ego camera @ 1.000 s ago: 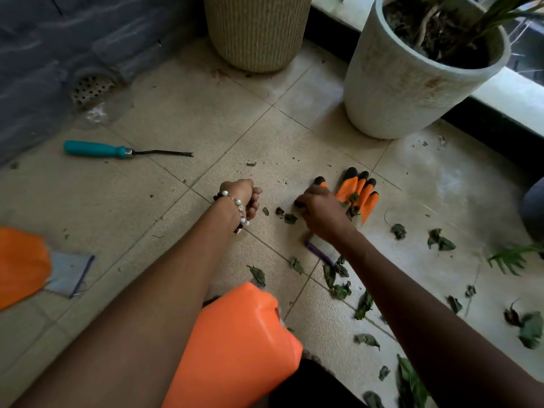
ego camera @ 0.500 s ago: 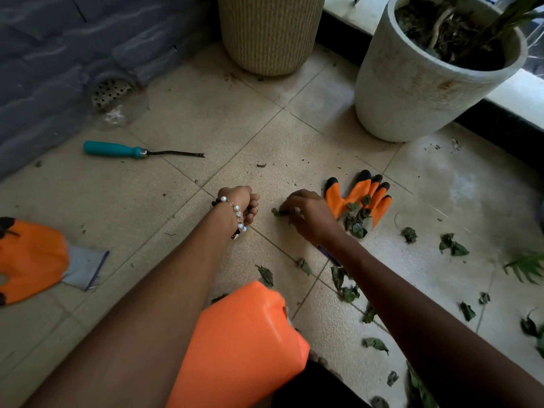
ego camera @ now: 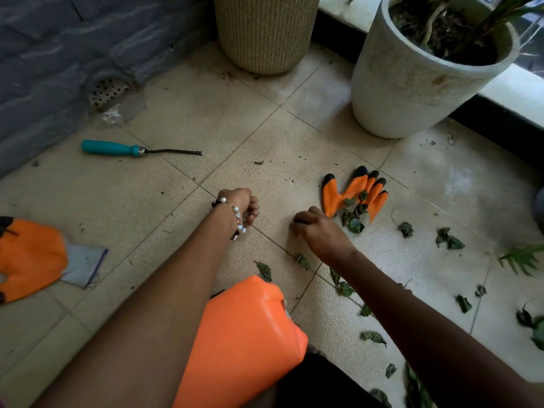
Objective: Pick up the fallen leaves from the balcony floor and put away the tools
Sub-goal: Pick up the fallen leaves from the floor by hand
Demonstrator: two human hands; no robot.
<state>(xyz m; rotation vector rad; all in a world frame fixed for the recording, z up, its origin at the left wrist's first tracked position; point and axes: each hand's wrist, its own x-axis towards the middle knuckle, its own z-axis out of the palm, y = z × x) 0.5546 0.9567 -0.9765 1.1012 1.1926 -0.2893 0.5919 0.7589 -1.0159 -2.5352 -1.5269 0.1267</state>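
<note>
Since half a second ago, right hand (ego camera: 319, 234) has drawn back from the orange glove (ego camera: 353, 195), fingers curled and pinching at a leaf scrap on the tile. Left hand (ego camera: 243, 206): fisted, a bit of green showing inside, likely the leaves gathered so far. Fallen leaves (ego camera: 449, 238): most scattered loose to the right and toward the camera, several lying on the glove's palm. Tools not yet put away: teal-handled weeder (ego camera: 132, 149) lying to the left; second orange glove (ego camera: 29, 257) at left edge. Orange plastic container (ego camera: 244, 340): close under the arms, purpose unclear. Surface: beige tiled floor (ego camera: 206, 113), dusty. Surroundings: grey stone wall with drain grate (ego camera: 107, 89); woven planter (ego camera: 265, 30); grey concrete planter (ego camera: 412, 92).
</note>
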